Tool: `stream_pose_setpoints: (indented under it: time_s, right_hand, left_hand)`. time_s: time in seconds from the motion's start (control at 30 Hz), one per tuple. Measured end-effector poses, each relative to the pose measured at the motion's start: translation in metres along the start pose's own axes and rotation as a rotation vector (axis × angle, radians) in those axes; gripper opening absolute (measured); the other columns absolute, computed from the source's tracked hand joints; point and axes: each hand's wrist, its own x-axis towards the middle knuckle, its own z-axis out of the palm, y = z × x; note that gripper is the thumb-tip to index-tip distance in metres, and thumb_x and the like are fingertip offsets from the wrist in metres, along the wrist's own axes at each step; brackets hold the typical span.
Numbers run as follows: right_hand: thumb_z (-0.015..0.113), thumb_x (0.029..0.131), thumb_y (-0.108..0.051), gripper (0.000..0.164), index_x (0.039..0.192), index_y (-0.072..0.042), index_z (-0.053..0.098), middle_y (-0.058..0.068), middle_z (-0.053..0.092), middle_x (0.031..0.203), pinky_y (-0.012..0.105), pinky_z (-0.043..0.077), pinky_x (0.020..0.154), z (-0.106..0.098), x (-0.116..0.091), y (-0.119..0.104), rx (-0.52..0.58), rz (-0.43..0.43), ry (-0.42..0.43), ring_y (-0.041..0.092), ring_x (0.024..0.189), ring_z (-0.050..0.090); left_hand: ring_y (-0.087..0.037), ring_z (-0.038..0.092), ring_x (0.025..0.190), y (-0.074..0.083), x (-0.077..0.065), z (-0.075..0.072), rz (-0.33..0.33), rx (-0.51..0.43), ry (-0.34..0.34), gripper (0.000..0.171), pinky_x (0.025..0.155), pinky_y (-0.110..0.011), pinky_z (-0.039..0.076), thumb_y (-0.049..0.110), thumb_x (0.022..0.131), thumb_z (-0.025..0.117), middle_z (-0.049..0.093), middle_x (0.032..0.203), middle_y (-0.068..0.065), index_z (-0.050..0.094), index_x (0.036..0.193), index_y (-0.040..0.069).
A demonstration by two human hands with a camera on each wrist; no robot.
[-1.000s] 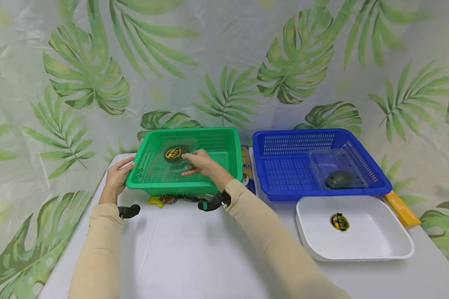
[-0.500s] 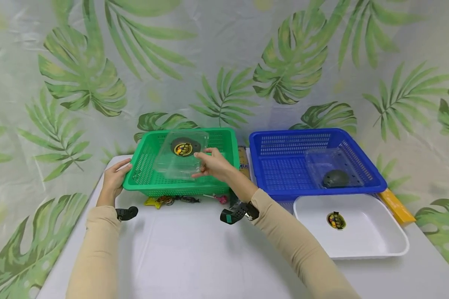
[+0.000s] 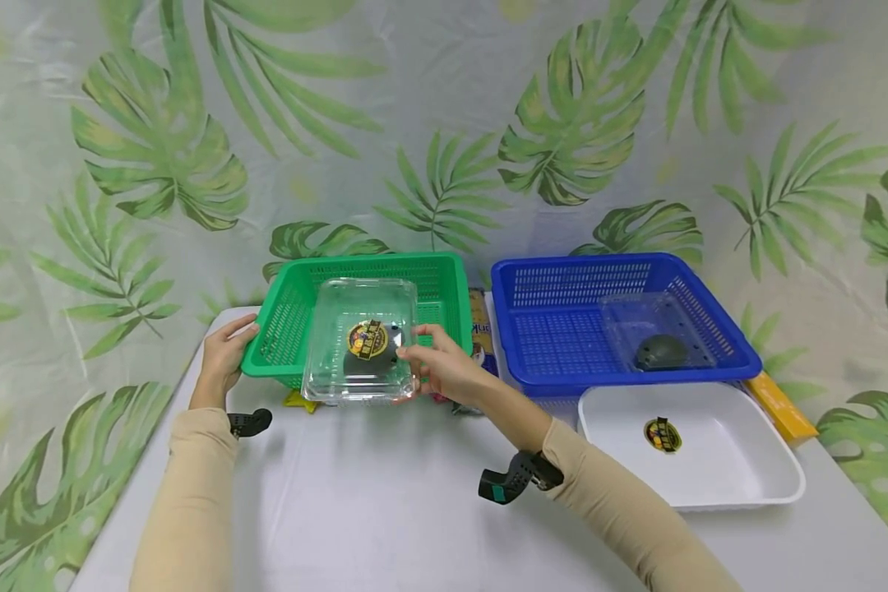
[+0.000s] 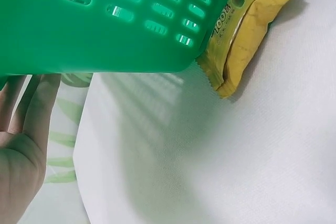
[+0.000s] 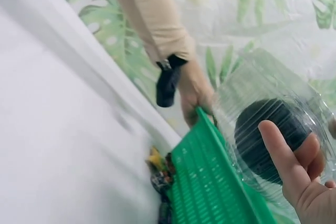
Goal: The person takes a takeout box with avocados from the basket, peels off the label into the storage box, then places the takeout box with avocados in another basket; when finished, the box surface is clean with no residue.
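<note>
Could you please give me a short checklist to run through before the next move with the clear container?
1. Right hand grips the clear clamshell container: ok.
2. Dark oval item inside that container: ok.
3. Container's lid fully latched: cannot tell.
4. Left hand touches the rim of the green basket: ok.
5. Blue basket free of other containers: not ok, a second clear container lies in its right part.

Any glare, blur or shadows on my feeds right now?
Head view: glare along the near edge of the clear container; left wrist view: soft striped shadow on the white table by the green basket, while the yellow packet looks fairly sharp; right wrist view: softer overall, wrappers by the basket blurred, pale streaks across the container.
</note>
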Motion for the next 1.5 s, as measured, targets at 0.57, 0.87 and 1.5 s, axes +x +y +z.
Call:
stream_pose_setpoints:
  time_s: [0.57, 0.87, 1.5]
  right_hand:
    - [0.057, 0.088, -0.009, 0.040, 0.111, -0.007, 0.024, 0.003, 0.053, 0.076, 0.033, 0.056, 0.070, -0.005, -0.059, 0.052, -0.147, 0.054, -0.210, 0.012, 0.069, 0.057]
    - [0.057, 0.085, -0.006, 0.036, 0.102, -0.007, 0.026, 0.009, 0.063, 0.082, 0.028, 0.056, 0.063, -0.014, -0.074, 0.081, -0.181, 0.153, -0.216, 0.015, 0.067, 0.062]
    - [0.061, 0.082, -0.013, 0.037, 0.102, -0.004, 0.031, 0.009, 0.060, 0.072, 0.037, 0.058, 0.066, -0.038, -0.079, 0.107, -0.133, 0.273, -0.215, 0.019, 0.058, 0.065]
  left_hand:
    - [0.000, 0.060, 0.064, -0.003, 0.003, -0.001, -0.006, 0.018, 0.034, 0.051, 0.056, -0.015, 0.052, 0.015, 0.092, 0.061, 0.059, 0.079, 0.011, 0.045, 0.139, 0.000]
    - [-0.002, 0.061, 0.061, -0.003, 0.003, -0.001, -0.002, -0.023, 0.032, 0.050, 0.055, -0.015, 0.053, 0.012, 0.091, 0.061, 0.062, 0.073, 0.011, 0.046, 0.138, 0.000]
    - [-0.002, 0.061, 0.058, -0.002, -0.003, 0.004, -0.008, -0.013, 0.119, 0.035, 0.052, -0.015, 0.051, 0.013, 0.090, 0.064, 0.064, 0.066, 0.012, 0.062, 0.124, 0.007]
